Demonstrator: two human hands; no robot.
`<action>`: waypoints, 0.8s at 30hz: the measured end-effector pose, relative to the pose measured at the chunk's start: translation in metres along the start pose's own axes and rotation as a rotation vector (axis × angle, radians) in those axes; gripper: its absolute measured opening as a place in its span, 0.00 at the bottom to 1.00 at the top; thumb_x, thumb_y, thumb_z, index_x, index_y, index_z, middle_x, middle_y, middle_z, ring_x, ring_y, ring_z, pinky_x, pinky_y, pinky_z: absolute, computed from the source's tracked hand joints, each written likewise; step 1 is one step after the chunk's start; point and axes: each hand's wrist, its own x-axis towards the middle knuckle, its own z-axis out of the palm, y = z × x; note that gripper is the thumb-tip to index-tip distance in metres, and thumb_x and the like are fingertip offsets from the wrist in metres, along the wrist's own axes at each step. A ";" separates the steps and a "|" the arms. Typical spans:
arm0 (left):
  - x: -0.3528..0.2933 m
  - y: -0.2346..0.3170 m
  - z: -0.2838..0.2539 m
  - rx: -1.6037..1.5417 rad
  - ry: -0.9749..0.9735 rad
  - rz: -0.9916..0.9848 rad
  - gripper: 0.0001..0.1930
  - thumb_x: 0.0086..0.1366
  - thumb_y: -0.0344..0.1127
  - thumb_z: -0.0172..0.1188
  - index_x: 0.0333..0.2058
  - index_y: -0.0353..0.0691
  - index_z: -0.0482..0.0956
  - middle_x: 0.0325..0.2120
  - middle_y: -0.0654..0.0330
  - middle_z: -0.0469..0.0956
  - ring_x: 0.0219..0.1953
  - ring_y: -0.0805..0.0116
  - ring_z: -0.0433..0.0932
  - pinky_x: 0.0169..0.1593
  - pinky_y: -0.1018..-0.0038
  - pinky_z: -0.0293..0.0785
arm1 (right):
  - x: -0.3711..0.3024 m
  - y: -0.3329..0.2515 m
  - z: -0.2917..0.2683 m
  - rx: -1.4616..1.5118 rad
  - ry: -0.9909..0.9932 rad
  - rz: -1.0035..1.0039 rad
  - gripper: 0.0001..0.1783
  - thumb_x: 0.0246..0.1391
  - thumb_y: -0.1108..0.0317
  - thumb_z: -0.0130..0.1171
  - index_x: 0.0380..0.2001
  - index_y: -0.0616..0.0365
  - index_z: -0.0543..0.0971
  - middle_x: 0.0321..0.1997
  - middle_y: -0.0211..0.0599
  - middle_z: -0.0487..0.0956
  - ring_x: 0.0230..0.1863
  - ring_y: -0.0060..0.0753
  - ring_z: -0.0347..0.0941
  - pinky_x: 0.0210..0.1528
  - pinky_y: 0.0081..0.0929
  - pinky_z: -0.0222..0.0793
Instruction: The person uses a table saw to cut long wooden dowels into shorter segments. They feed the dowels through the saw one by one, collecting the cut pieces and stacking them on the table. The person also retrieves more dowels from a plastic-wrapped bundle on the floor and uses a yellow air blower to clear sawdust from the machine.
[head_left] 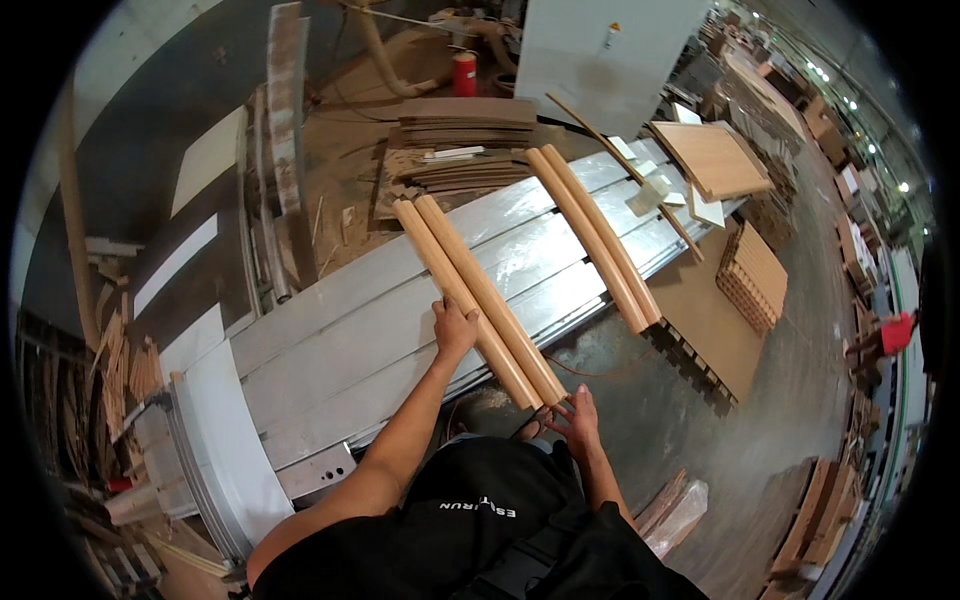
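You stand at a grooved metal table (pixel 330 345), where a left pair of wooden rails (pixel 490 300) lies slantwise side by side, near ends jutting past the table's near edge. Your left hand (pixel 455 328) rests midway along the left rail, fingers bent against its outer edge; how firmly they hold is hidden. Your right hand (pixel 580 412) is at the near end, thumb raised and fingers parted, tips at the right rail's end without closing around it; whether they touch is unclear. A matching right pair of rails (pixel 606 240) lies well apart to the right.

The long, rounded timber looks stiff and moderately heavy, unlikely to bend in your grip. Its smooth, faintly glossy surface may slide under dry palms, and its faces look easy to scratch on the metal. Best holds, by judgement: one hand around the middle, near the balance point, the other cupped beneath the overhanging near end.
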 end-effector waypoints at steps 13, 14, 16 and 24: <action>0.043 0.137 0.124 -0.015 -0.212 0.091 0.40 0.55 0.38 0.70 0.62 0.28 0.62 0.56 0.37 0.64 0.57 0.36 0.72 0.62 0.55 0.72 | 0.073 -0.074 -0.054 0.389 -0.056 -0.119 0.31 0.73 0.45 0.40 0.68 0.52 0.59 0.70 0.43 0.64 0.66 0.53 0.64 0.64 0.63 0.65; 0.046 0.146 0.132 -0.010 -0.221 0.093 0.40 0.55 0.38 0.70 0.63 0.29 0.62 0.56 0.37 0.64 0.57 0.36 0.72 0.62 0.54 0.72 | 0.081 -0.077 -0.060 0.404 -0.054 -0.124 0.30 0.73 0.45 0.40 0.68 0.52 0.60 0.70 0.42 0.65 0.65 0.53 0.65 0.64 0.62 0.65; 0.056 0.155 0.145 -0.007 -0.211 0.096 0.40 0.55 0.38 0.70 0.63 0.31 0.62 0.56 0.37 0.65 0.56 0.35 0.73 0.61 0.54 0.72 | 0.097 -0.085 -0.068 0.416 -0.081 -0.130 0.30 0.73 0.45 0.40 0.68 0.52 0.60 0.70 0.41 0.65 0.65 0.53 0.66 0.65 0.61 0.65; 0.067 0.156 0.155 0.008 -0.183 0.135 0.35 0.57 0.39 0.68 0.61 0.34 0.65 0.53 0.38 0.66 0.55 0.37 0.74 0.59 0.54 0.73 | 0.124 -0.089 -0.078 0.475 -0.071 -0.123 0.36 0.72 0.39 0.37 0.68 0.56 0.60 0.69 0.38 0.66 0.66 0.47 0.65 0.65 0.60 0.61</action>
